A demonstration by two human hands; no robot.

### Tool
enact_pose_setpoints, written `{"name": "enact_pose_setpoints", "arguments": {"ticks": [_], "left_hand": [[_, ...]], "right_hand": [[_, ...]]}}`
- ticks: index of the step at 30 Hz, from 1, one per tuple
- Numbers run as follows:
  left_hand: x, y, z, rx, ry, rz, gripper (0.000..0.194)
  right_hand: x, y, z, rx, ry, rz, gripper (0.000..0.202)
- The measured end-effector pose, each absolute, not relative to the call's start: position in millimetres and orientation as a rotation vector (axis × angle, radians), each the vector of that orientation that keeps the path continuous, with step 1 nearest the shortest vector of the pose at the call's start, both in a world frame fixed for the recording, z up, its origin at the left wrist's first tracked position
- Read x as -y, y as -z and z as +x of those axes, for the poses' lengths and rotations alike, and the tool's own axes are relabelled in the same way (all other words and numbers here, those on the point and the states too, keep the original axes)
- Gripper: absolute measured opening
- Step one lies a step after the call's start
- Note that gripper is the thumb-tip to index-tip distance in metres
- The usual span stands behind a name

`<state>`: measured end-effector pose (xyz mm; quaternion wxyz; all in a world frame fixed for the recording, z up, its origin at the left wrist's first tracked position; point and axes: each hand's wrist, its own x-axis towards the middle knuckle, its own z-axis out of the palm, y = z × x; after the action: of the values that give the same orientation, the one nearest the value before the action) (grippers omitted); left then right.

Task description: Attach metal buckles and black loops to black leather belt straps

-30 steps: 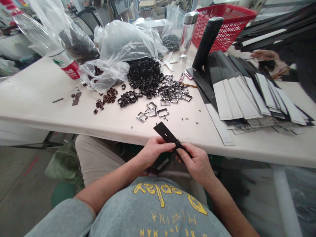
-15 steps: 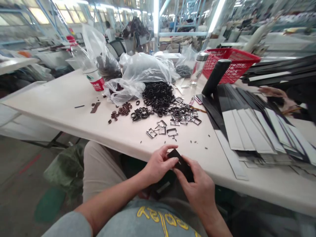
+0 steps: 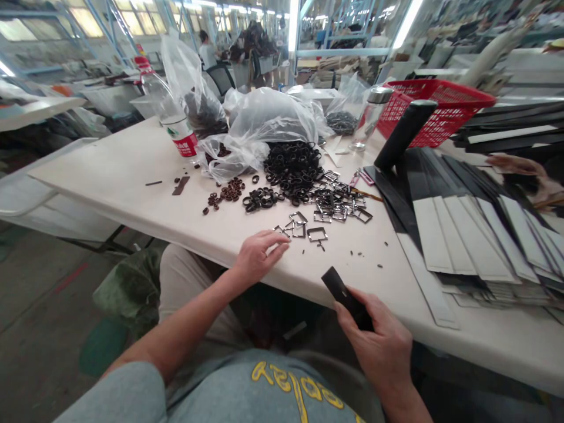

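Left hand (image 3: 258, 255) has left strap, spread over buckles (image 3: 294, 226) | right hand (image 3: 382, 346) grips black strap (image 3: 343, 294)

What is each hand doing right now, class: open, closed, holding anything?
Left hand: open, fingers reaching to a metal buckle on the table.
Right hand: closed on a black strap.

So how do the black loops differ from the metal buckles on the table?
The black loops are dark, rounded and matte, heaped in a thick pile spilling from a plastic bag. The metal buckles are silvery, rectangular and shiny, scattered flat in a thinner spread. The left hand reaches toward the buckles, not the loops. Both are small open frames.
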<state>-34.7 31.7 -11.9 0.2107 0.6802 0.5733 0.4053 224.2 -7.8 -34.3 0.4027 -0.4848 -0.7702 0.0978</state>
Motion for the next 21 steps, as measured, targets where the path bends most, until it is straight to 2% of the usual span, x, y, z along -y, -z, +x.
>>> {"name": "enact_pose_setpoints", "arguments": {"ticks": [2,6,8,13,21], "left_hand": [[-43,14,-57,-1.696,-0.986,2.153,0.023],[-40,26,-75,-1.677,-0.667,2.412,0.048],[-28,31,-77,-1.662,-0.636,2.461,0.052],[-4,39,-80,-1.636,-0.79,2.511,0.024],[-7,29,-79,-1.589,-0.958,2.335,0.017]], "right_hand": [[8,34,226,1.937,-0.274,-1.247,0.021],[10,38,226,1.91,-0.311,-1.273,0.024],[10,39,226,1.873,-0.377,-1.322,0.027],[5,39,227,1.722,-0.784,-1.456,0.037],[2,39,229,1.583,-1.326,-1.439,0.036]]}}
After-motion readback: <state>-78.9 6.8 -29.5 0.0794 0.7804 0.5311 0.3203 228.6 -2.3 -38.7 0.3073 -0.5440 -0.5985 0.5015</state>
